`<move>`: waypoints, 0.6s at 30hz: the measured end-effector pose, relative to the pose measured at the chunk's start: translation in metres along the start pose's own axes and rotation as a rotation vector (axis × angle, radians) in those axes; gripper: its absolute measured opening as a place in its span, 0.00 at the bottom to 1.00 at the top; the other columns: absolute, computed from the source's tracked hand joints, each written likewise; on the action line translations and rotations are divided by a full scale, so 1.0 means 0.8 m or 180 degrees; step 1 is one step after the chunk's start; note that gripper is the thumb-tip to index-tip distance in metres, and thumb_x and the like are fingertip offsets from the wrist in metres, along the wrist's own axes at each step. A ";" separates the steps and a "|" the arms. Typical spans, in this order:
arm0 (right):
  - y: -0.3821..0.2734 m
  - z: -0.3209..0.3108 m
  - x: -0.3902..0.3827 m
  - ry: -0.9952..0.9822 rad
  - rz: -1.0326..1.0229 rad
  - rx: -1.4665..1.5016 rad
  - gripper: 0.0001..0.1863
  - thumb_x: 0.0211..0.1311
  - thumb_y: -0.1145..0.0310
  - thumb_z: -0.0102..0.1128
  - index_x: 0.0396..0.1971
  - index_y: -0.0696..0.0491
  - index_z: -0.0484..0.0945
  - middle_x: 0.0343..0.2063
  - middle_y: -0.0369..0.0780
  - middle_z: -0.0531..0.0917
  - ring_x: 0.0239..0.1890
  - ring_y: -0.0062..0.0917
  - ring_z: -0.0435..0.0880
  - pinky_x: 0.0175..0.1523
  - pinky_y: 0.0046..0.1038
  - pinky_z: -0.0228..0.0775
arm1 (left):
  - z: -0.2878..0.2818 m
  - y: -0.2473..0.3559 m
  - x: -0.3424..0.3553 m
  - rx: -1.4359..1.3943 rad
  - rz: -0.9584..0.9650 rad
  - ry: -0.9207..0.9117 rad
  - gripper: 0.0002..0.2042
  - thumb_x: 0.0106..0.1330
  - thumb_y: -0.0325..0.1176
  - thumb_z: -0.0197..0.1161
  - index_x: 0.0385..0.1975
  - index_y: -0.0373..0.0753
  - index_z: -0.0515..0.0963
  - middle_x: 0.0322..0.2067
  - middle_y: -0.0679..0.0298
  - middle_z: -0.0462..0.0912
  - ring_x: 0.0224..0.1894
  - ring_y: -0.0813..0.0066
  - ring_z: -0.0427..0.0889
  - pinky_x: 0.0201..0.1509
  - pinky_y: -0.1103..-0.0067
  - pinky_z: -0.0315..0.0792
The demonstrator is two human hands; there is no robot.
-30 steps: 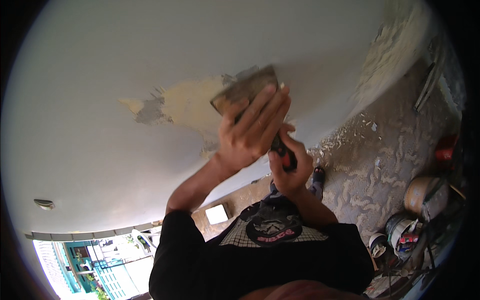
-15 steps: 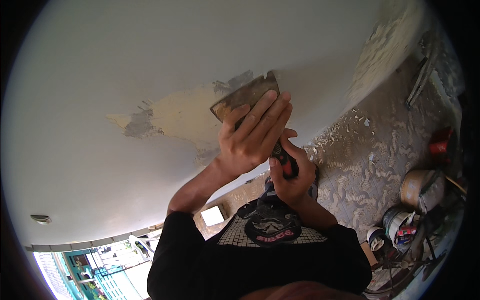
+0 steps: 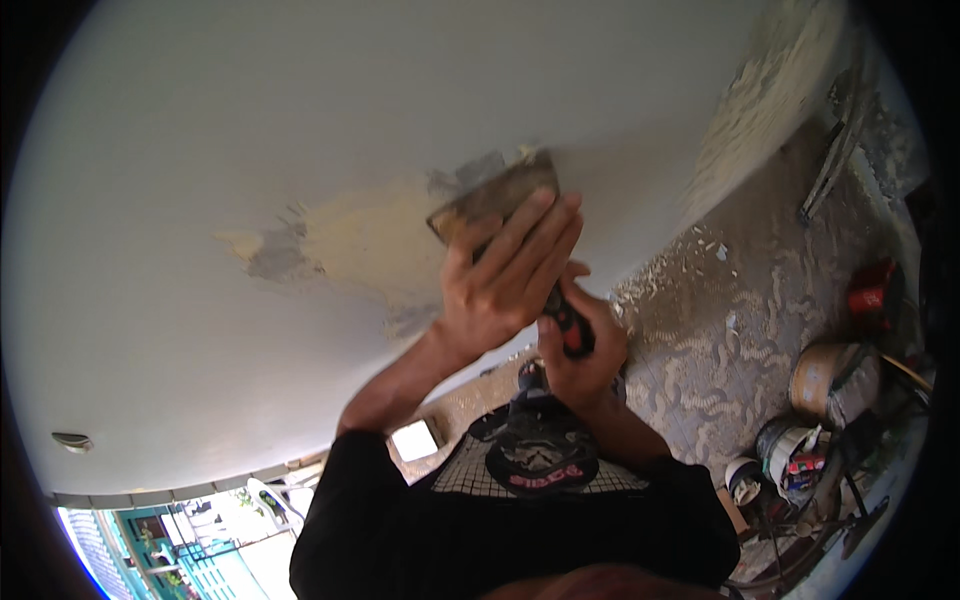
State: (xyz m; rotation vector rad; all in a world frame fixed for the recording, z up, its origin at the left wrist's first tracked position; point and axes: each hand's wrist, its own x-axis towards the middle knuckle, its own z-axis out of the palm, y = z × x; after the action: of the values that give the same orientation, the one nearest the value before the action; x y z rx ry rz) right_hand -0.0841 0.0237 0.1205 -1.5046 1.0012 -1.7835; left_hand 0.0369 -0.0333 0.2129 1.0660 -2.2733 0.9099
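Gripped in my right hand [image 3: 590, 352] is the black and red handle of a wide scraper [image 3: 505, 196]. Its broad, stained blade lies against the pale wall [image 3: 300, 110]. My left hand [image 3: 505, 275] rests with fingers stretched over the blade, pressing on it; its thumb is hidden. Left of the blade runs a cream-yellow patch [image 3: 365, 235] with rough edges. Grey bare spots show at its left end and just above the blade. A small pale crumb [image 3: 527, 152] sits at the blade's upper edge.
Flakes [image 3: 700, 245] litter the patterned floor [image 3: 690, 370] along the wall's foot. To the right stand a red container [image 3: 873, 295], a tan bucket [image 3: 830, 380] and a bucket of odds and ends [image 3: 795, 455]. A white square object [image 3: 415, 440] lies near my left elbow.
The scraper and both hands have shifted slightly down across the wall. More of the grey spot above the blade shows, and a pale crumb has appeared at its upper edge.
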 end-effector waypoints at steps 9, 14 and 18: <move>-0.005 -0.003 0.002 -0.0025 -0.0047 -0.0165 0.25 0.58 0.75 0.71 0.57 0.64 0.78 0.36 0.48 0.88 0.34 0.24 0.89 0.40 0.25 0.81 | -0.004 0.005 0.013 0.0057 -0.0133 -0.0021 0.17 0.65 0.51 0.69 0.48 0.51 0.88 0.54 0.76 0.88 0.60 0.80 0.82 0.64 0.73 0.60; 0.000 -0.001 0.002 -0.0019 -0.0198 -0.0184 0.26 0.57 0.76 0.72 0.56 0.64 0.79 0.36 0.50 0.88 0.33 0.24 0.89 0.40 0.25 0.81 | 0.002 0.009 -0.010 -0.0118 -0.0195 -0.0051 0.15 0.66 0.50 0.69 0.47 0.50 0.88 0.53 0.76 0.88 0.59 0.80 0.82 0.65 0.73 0.58; -0.008 -0.008 0.012 -0.0057 -0.0039 -0.0076 0.26 0.57 0.75 0.72 0.57 0.65 0.78 0.36 0.50 0.89 0.35 0.29 0.90 0.41 0.27 0.81 | -0.005 0.008 0.018 0.0094 -0.0175 0.0051 0.15 0.66 0.49 0.69 0.48 0.51 0.88 0.54 0.77 0.88 0.60 0.80 0.81 0.66 0.74 0.58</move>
State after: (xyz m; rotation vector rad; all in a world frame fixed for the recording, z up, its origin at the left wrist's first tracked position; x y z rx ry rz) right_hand -0.0921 0.0204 0.1304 -1.5417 1.0101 -1.7693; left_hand 0.0240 -0.0345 0.2228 1.1243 -2.2129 0.9290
